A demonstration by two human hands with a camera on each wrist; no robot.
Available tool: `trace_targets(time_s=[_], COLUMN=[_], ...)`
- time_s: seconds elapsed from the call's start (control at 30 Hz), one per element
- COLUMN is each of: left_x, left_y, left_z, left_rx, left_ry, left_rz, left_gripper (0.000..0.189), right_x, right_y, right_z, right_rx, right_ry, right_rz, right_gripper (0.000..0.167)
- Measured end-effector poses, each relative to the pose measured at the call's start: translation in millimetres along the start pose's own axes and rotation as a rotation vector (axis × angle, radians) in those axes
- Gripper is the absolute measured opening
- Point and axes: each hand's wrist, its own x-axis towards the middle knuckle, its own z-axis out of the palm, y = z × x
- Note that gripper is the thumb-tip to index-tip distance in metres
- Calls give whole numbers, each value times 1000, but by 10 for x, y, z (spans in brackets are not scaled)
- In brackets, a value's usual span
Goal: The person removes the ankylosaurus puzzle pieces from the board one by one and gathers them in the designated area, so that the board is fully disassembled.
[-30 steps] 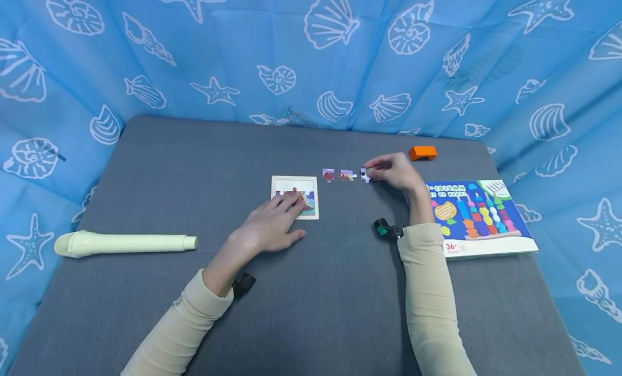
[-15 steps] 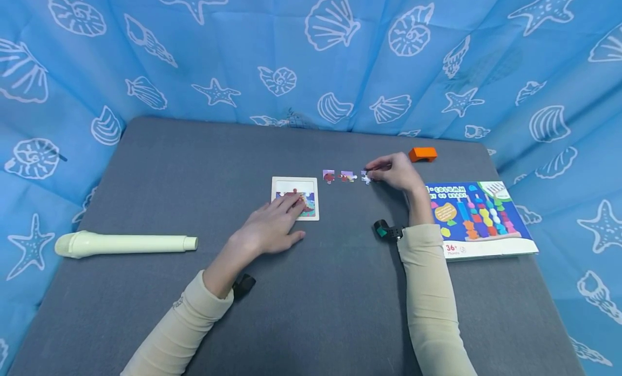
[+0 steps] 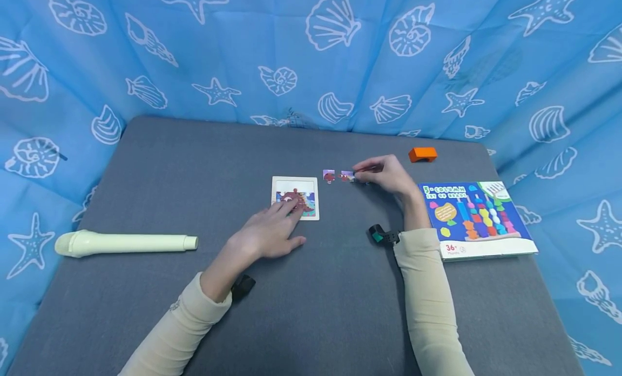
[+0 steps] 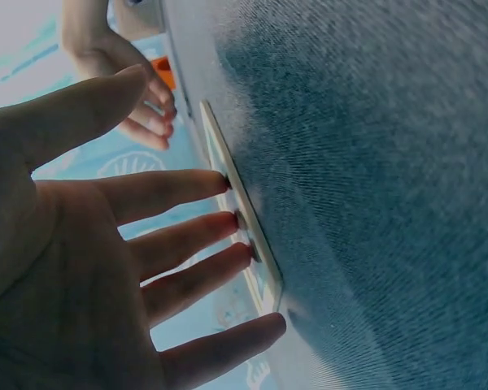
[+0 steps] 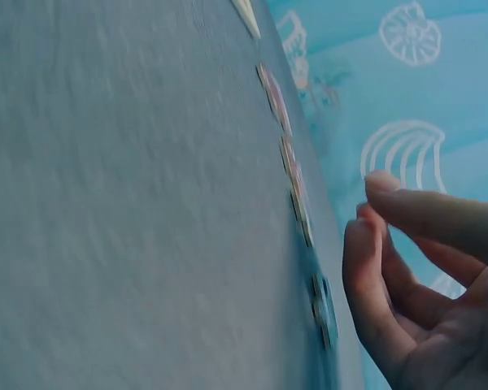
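My left hand point(image 3: 274, 230) lies with straight, spread fingers, its fingertips touching a wooden-framed jigsaw puzzle point(image 3: 294, 179) whose lower part is filled with picture pieces. In the left wrist view the fingertips point(image 4: 242, 250) meet the near edge of the thin board point(image 4: 252, 223). My right hand point(image 3: 386, 173) hovers over the right end of a row of loose puzzle pieces. Its fingers are loosely bent, and in the right wrist view nothing shows between thumb and fingers. Two pieces, one left point(image 3: 329, 176) and one middle point(image 3: 346, 176), show in the head view; a third piece point(image 5: 324, 310) lies mostly hidden beneath the hand there.
An orange arch block point(image 3: 423, 154) sits behind the right hand. A bead-set box point(image 3: 478, 219) lies to the right of that forearm. A pale green toy microphone point(image 3: 128, 243) lies at the left of the grey table point(image 3: 311, 322). A blue shell-print curtain point(image 3: 311, 57) hangs behind.
My right hand has let go of the rightmost puzzle piece and moved left, closer to the middle one. My left hand has shifted slightly back on the puzzle, uncovering more of the picture.
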Motion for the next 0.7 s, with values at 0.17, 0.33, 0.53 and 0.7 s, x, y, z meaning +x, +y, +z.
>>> trace_targets(time_s=[0.17, 0.33, 0.53, 0.7], left_x=[-24, -35, -52, -73], left_y=[28, 46, 65, 86], left_z=[-5, 2, 11, 1], left_rx=[4, 22, 24, 11], left_ry=[-7, -18, -40, -55], left_rz=[4, 10, 8, -1], left_gripper=[77, 78, 79, 77], right_x=[26, 89, 176, 247], right_y=[-113, -263, -448, -614], right_z=[152, 326, 598, 826], right_rx=[70, 77, 55, 67], right_ry=[-75, -151, -246, -349], right_rz=[-79, -126, -170, -211], right_gripper=[29, 27, 23, 20])
